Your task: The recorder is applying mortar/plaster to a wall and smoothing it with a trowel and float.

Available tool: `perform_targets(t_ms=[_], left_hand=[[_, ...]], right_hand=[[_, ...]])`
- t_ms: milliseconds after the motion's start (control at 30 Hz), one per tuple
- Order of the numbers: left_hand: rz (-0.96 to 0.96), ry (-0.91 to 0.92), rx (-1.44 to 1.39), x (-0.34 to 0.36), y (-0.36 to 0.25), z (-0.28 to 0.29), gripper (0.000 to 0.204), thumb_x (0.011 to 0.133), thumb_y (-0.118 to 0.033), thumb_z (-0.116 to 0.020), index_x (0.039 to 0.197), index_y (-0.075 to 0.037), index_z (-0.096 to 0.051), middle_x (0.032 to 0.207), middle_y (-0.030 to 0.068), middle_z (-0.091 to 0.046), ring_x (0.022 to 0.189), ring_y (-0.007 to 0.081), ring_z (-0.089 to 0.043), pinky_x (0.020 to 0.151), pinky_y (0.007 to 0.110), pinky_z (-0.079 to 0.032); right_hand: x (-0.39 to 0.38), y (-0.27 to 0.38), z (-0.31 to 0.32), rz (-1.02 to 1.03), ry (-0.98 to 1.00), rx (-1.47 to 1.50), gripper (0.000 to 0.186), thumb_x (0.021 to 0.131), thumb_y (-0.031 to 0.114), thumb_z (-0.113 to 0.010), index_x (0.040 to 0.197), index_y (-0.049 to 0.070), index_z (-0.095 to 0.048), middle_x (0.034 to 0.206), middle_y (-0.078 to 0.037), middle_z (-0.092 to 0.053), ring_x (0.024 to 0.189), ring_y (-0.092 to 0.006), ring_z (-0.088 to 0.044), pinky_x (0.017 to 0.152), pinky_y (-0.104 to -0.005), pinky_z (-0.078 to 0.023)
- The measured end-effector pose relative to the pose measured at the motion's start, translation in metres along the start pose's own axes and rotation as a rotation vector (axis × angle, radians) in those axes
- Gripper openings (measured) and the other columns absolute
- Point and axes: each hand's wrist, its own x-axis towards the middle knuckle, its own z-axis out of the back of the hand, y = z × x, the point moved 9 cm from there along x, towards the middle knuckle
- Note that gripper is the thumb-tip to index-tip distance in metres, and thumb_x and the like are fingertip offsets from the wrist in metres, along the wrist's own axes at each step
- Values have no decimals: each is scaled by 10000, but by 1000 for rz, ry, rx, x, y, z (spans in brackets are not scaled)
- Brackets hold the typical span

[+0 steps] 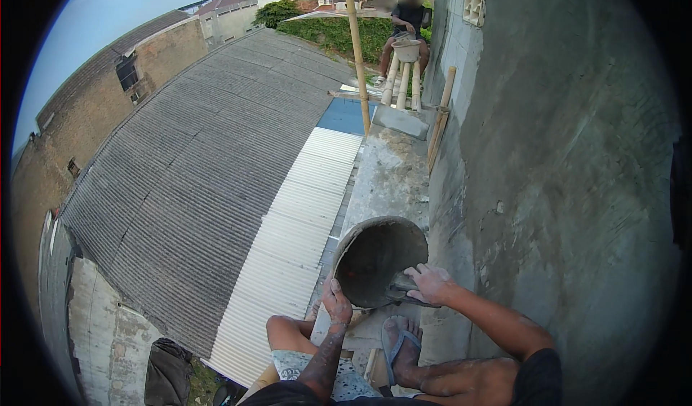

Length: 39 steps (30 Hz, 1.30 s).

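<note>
Grey, mortar-crusted bucket (375,251), mouth toward me, on the narrow concrete ledge (389,182) between rendered wall (562,153) and roof drop.

My left hand (336,303) is hooked over the bucket's near-left rim; my right hand (431,285) is closed on a grey flat tool (404,288), probably a trowel, inside the lower right rim; whether the bucket's base bears on concrete, I cannot tell; weak point, I judge, is the left grip: dusty fingers slackening, or a hard scrape pushing leftward, could send the bucket onto the white corrugated sheet (295,211) below; my flip-flop (393,352) sits just beside the bucket, so a shift of that foot might knock it or cost me balance.
</note>
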Motion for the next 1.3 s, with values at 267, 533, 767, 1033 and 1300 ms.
perform_targets(t_ms=[267, 533, 767, 1033, 1300], left_hand=[[110, 181, 26, 8, 17, 1, 494, 969, -299, -335, 1299, 66, -377, 1289, 229, -456, 1221, 293, -417, 1018, 325, -297], [29, 164, 16, 10, 18, -6, 499, 969, -286, -333, 1291, 93, -370, 1278, 239, -467, 1205, 307, -439, 1006, 325, -315], [-18, 220, 75, 17, 10, -13, 503, 973, -280, -307, 1292, 106, -356, 1280, 259, -451, 1215, 329, -422, 1016, 336, -303], [84, 305, 40, 19, 13, -17, 510, 983, -330, -294, 1300, 60, -380, 1239, 182, -501, 1143, 230, -459, 973, 299, -333], [12, 325, 75, 23, 7, -28, 478, 983, -301, -302, 1277, 61, -407, 1197, 189, -531, 1109, 231, -487, 954, 302, -349]], right_hand=[[9, -6, 2, -63, 1, 118, 511, 813, 329, -598, 1228, 91, -418, 1021, -186, -580, 991, -341, -548, 852, -422, -443], [23, -48, 63, -218, -279, 427, 515, 813, 316, -569, 1245, 57, -459, 1109, -231, -574, 1049, -372, -541, 913, -414, -415], [86, -52, 5, -752, -360, 622, 461, 843, 274, -488, 1210, 2, -427, 1120, -275, -552, 1047, -415, -537, 915, -461, -421], [126, -9, -23, -805, -502, 718, 394, 838, 264, -521, 1152, 42, -439, 1098, -226, -525, 1002, -368, -550, 851, -435, -457], [124, 9, -21, -441, -348, 352, 343, 761, 216, -602, 1064, 68, -542, 1037, -200, -566, 957, -352, -580, 820, -421, -479]])
